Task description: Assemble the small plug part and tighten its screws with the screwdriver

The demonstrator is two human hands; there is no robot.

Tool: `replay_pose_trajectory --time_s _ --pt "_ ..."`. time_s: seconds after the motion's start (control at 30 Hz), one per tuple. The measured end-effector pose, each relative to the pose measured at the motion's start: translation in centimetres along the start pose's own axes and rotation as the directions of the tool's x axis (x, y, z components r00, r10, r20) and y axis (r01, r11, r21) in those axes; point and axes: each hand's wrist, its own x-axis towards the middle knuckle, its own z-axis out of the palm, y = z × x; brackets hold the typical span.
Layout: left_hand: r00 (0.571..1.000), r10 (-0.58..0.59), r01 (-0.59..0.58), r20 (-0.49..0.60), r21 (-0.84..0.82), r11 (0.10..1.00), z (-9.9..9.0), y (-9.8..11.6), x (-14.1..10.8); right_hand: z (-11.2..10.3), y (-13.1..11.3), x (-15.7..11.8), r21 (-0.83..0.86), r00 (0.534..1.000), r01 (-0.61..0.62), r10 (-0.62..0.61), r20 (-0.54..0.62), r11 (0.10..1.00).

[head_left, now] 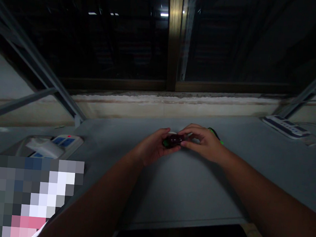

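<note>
The small, dark maroon oval object is in the middle of the frame, held above the grey table. The left hand holds it narrowly between thumb and fingers, and the right hand pinches its far edge. It seems light and stiff, perhaps slippery, so I think its long sides are the best place to take hold. At upper right lies a white power strip; at left, a second white power strip has a crumpled white tissue on it.
</note>
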Motion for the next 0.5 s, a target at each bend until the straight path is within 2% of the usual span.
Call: replay_pose_trajectory --time_s 0.13,0.27,0.5 --pt "1.0 -0.006 0.005 0.015 0.021 1.0 0.21 -0.05 -0.19 0.49 -0.1 0.06 -0.061 0.996 0.086 -0.085 0.015 0.994" --pt "1.0 0.025 -0.025 0.008 0.023 0.999 0.39 -0.12 -0.31 0.84 -0.08 0.07 -0.049 0.996 0.084 -0.083 0.013 0.995" --pt "0.996 0.053 -0.06 0.074 0.101 0.993 0.06 -0.38 -0.29 0.77 -0.12 0.06 -0.07 0.996 0.081 -0.078 0.033 0.994"
